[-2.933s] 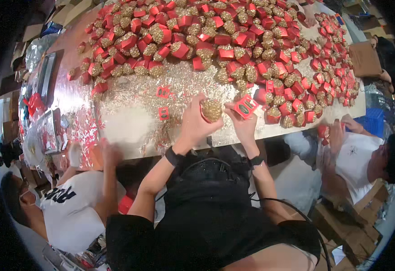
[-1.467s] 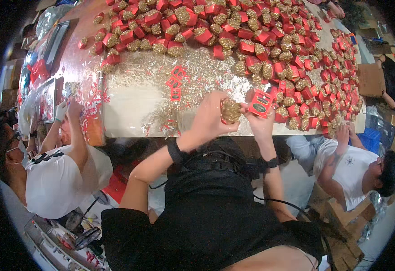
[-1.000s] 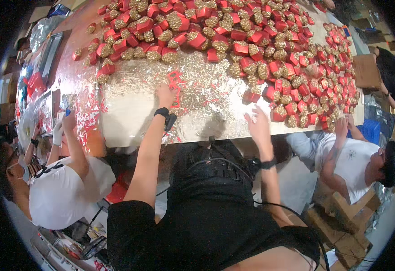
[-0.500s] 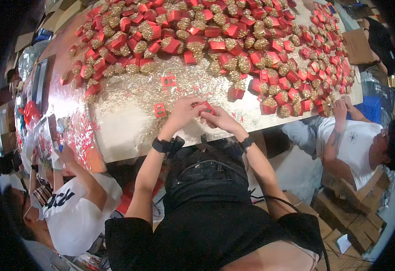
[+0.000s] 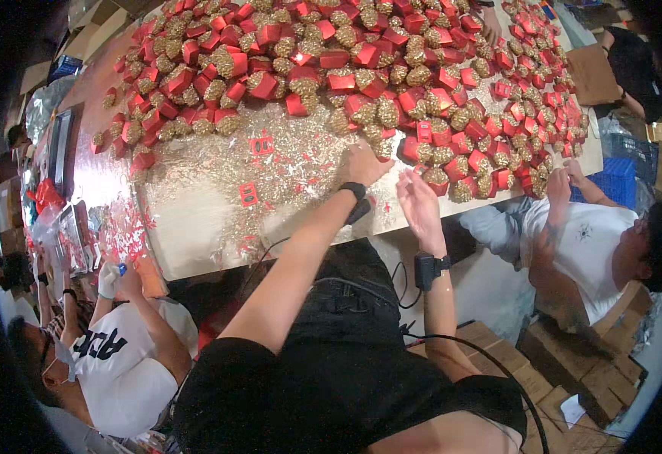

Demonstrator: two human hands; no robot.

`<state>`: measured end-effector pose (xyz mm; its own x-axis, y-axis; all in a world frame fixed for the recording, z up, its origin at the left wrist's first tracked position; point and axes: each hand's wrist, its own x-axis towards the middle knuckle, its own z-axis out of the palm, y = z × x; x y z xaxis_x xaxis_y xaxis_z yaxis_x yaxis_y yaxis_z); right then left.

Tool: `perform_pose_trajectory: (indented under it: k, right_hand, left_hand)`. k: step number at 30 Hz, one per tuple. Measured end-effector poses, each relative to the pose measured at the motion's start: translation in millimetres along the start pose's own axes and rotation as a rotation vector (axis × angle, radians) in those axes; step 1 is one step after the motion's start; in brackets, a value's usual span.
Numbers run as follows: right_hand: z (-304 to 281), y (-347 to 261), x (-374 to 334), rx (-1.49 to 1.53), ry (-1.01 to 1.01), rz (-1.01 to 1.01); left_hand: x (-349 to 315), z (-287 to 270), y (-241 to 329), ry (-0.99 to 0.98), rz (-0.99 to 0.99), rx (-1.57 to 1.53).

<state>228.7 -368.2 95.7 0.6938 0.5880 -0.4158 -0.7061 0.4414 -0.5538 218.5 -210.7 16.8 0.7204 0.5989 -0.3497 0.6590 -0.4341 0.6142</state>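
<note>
My left hand (image 5: 367,165) reaches forward over the glittery tabletop. Its fingers are closed round the red base of a small red box with a gold glittered, lumpy top (image 5: 377,133); most of that base is hidden by the hand. To the right, my right hand (image 5: 420,200) is raised at the table's front edge, fingers stretched and nothing visible in it. Just beyond its fingertips are more of these red-and-gold pieces (image 5: 437,178). Two flat red cut-outs with dark slots, one farther (image 5: 260,146) and one nearer (image 5: 248,194), lie left of my hands.
A dense pile of red-and-gold pieces (image 5: 293,64) covers the table's far part. Gold glitter and red scraps litter the board (image 5: 194,227). People in white work at left (image 5: 130,363) and right (image 5: 584,234). A blue crate (image 5: 615,181) stands at right; a cable hangs by my right arm.
My hands, together on a small red piece before, have parted. The left moved forward and right to a red-and-gold box; the right moved right and opened. The view shifted slightly.
</note>
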Motion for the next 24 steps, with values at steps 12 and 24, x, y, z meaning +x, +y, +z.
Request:
perform_pose_trajectory:
  k: [12, 24]
  right_hand:
    - [72, 4, -11, -0.496, 0.052, -0.288]
    - [130, 38, -30, -0.759, -0.077, -0.353]
  left_hand:
    - [-108, -143, -11, 0.014, 0.398, -0.347]
    - [-163, -204, -19, 0.165, 0.408, -0.357]
